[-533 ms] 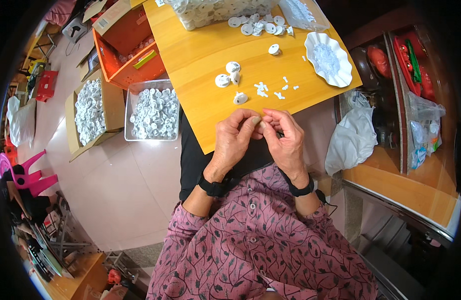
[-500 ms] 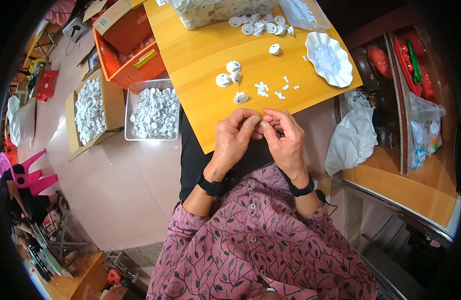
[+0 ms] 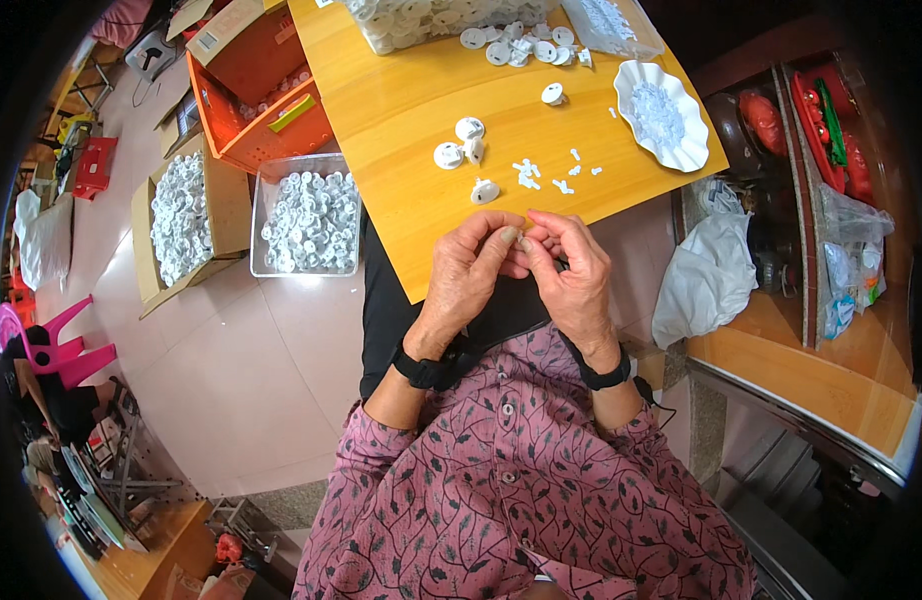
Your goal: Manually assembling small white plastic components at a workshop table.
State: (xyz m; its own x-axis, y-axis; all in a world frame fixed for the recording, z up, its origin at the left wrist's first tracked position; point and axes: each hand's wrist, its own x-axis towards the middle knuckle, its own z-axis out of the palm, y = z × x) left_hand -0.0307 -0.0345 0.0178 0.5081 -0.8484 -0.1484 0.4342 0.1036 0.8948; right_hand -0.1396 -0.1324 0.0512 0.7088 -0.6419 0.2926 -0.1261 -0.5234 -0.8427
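My left hand (image 3: 468,262) and my right hand (image 3: 573,265) meet at the fingertips over the near edge of the yellow wooden table (image 3: 401,220). Both are pinched closed; whatever lies between the fingers is too small and hidden to make out. Just beyond them is a round white plastic piece (image 3: 485,190), with a cluster of similar round pieces (image 3: 448,155) farther off. Several tiny white pegs (image 3: 527,174) are scattered on the wood ahead of my right hand. A white wavy-rimmed dish (image 3: 693,140) full of small pale parts stands to the right.
At the table's far end a clear bin (image 3: 411,30) of round white pieces stands beside a plastic bag (image 3: 611,28). On the floor to the left are a clear tub (image 3: 306,268), a cardboard box (image 3: 231,215) and an orange crate (image 3: 266,140). A shelf (image 3: 811,370) is at right.
Both hands stay pinched together at nearly the same spot, with only a slight shift of the fingers. The whole view has moved a little; the pieces on the table lie as before.
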